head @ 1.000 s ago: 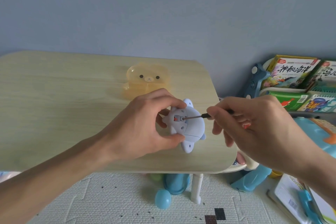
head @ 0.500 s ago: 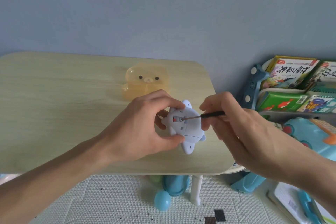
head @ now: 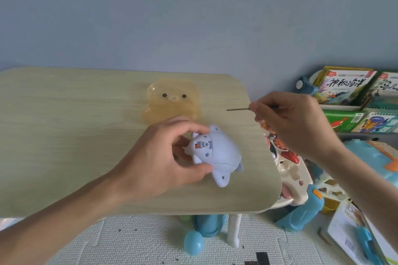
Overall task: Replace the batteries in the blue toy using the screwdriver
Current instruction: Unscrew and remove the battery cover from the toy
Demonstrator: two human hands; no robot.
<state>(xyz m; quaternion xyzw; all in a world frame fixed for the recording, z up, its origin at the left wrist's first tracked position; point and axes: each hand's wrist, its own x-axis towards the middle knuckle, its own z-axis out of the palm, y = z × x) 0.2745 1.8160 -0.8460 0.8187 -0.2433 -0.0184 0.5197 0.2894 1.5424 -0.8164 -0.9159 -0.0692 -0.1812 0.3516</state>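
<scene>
The blue toy [head: 221, 152], a pale blue turtle-like shape, lies belly up near the right edge of the wooden table [head: 64, 127]. Its small battery hatch with a red mark faces up. My left hand [head: 165, 161] grips the toy from the left, thumb below and fingers on top. My right hand [head: 295, 122] hovers up and to the right of the toy, off the table's right edge, pinching the screwdriver [head: 238, 109]. The thin metal shaft points left and touches nothing. The screwdriver's handle is hidden in my fingers.
A translucent orange bear-shaped box [head: 172, 101] sits on the table behind the toy. Right of the table stand children's books [head: 344, 88] on a rack and several plastic toys [head: 301, 213]. A blue ball [head: 193, 243] lies on the foam mat below.
My right hand has pulled the screwdriver out of the toy's hatch and lifted it up and to the right. My left hand still holds the toy in the same place.
</scene>
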